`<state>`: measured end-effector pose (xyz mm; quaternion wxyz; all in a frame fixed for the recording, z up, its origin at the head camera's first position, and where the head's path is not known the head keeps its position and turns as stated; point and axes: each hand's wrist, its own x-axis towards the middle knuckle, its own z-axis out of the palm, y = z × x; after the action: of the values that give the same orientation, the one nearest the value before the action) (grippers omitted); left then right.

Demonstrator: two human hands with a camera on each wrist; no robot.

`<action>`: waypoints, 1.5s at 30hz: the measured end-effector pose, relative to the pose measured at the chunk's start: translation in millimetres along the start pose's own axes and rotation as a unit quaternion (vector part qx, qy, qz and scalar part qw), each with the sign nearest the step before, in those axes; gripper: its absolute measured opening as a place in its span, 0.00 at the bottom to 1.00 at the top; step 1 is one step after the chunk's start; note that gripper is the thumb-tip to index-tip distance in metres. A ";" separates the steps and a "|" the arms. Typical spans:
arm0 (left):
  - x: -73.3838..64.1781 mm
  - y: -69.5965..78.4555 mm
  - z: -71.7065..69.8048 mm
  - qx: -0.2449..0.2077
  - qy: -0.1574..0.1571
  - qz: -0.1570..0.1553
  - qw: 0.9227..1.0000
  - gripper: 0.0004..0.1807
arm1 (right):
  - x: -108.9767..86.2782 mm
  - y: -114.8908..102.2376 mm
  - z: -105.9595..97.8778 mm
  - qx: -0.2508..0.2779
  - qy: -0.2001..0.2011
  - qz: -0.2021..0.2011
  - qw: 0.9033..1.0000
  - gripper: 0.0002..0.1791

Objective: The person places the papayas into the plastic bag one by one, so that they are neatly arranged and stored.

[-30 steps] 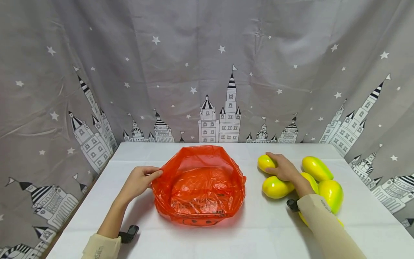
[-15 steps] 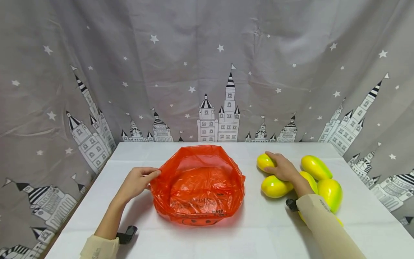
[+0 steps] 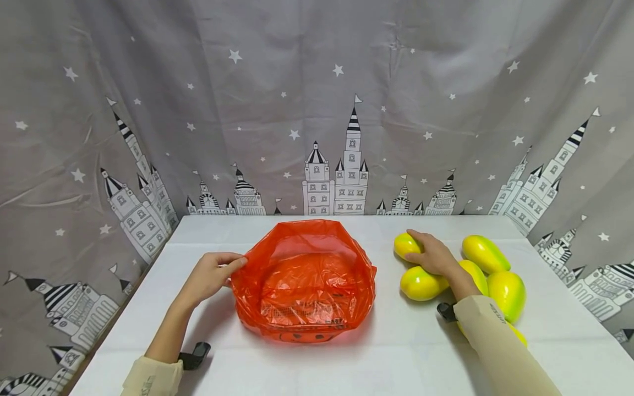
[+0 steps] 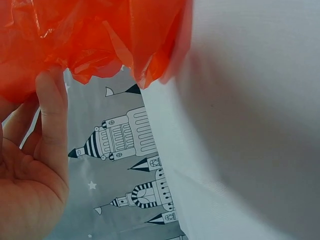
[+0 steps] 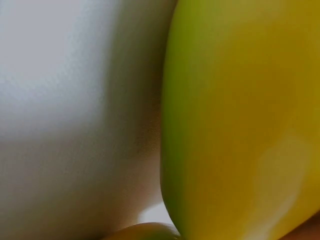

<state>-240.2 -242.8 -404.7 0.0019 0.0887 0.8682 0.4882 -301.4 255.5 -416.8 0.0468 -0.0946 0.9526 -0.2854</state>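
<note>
Left hand [image 3: 205, 280]: thumb and fingers closed together in a pinch on the rim of the bag, on its side nearest that hand.
Bag [image 3: 302, 313]: red, thin plastic, between the two hands and touching the left; it rests on the table [image 3: 396, 363] with its mouth spread wide.
Bag handling: probably very light, limp and slick, apt to slide or fold in if pushed; the film looks easy to stretch or tear. The rim by the left hand seems the right hold, pinched gently.
Right hand [image 3: 432, 256]: thumb and fingers bent round the far mango, spread about as wide as the fruit.
Far mango [image 3: 406, 246]: at the right hand's fingertips, on the side toward the bag.
Mango handling: glossy and smooth, so likely slippery; it looks firm and keeps its shape, and the even shine hints at a light imitation, though weight cannot be told. Best taken across the middle, thumb opposite fingers; a grip on the tapering end might squirt it away.
Near mango [image 3: 421, 284]: just below the right hand, on the wearer's side; its rounded flank could roll if nudged.
Other mangoes [image 3: 506, 297]: clustered to the right of the right hand, some partly hidden by the forearm.
Right wrist view: one mango fills much of it; which one, I cannot tell.
</note>
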 end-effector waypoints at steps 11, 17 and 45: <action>-2.7 3.5 2.1 0.002 -0.003 -0.008 1.000 0.21 | -1.9 0.0 0.4 0.004 0.016 0.000 1.000 0.38; -2.4 4.4 3.5 -0.002 -0.007 -0.004 1.000 0.21 | -6.8 1.0 -0.2 0.013 0.037 0.001 0.999 0.39; -2.9 2.0 -0.8 -0.007 0.008 -0.004 1.000 0.20 | -23.9 -40.0 -22.1 0.010 0.089 -0.065 0.994 0.40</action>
<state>-237.1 -242.8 -402.8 -0.0022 0.0814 0.8650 0.4951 -275.1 239.4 -375.5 -0.0564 -0.1300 0.9419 -0.3044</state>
